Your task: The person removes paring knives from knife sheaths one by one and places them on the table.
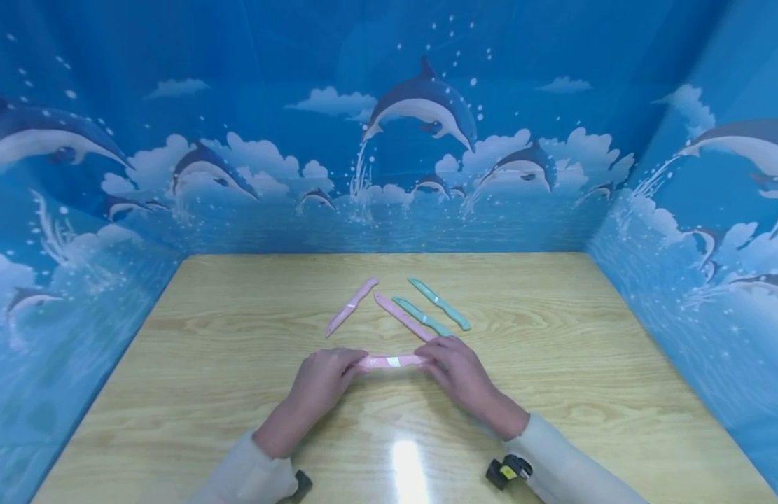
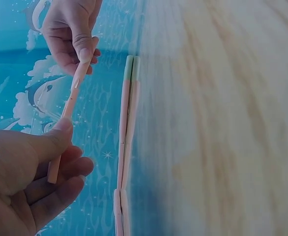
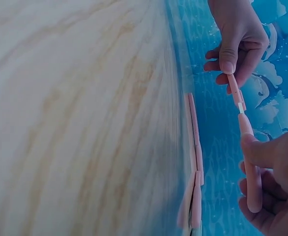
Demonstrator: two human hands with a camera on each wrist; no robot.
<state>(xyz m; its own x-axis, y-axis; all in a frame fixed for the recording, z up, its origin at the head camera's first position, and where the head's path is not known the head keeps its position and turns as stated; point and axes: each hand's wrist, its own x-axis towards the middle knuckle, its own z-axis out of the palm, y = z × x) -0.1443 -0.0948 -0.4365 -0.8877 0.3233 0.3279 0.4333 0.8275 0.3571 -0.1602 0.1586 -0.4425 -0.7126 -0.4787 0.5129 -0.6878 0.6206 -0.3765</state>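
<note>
The held knife (image 1: 377,362) is pink, with a small white patch near its middle. Two more pink knives (image 1: 352,306) (image 1: 403,316) match it, and two blue-green knives (image 1: 426,321) (image 1: 440,304) each have a little white mark. The worktop (image 1: 206,392) is pale yellow-brown, with wavy wood lines and one bright white shine (image 1: 409,472). The wall cloth (image 1: 300,42) is blue, printed with grey-blue dolphins (image 1: 426,94) with white bellies, puffy pale clouds (image 1: 256,157) and white splashes (image 1: 361,175). The sleeves (image 1: 246,472) (image 1: 571,462) are light grey. The black gadget (image 1: 494,474) by the right sleeve has some yellow.
</note>
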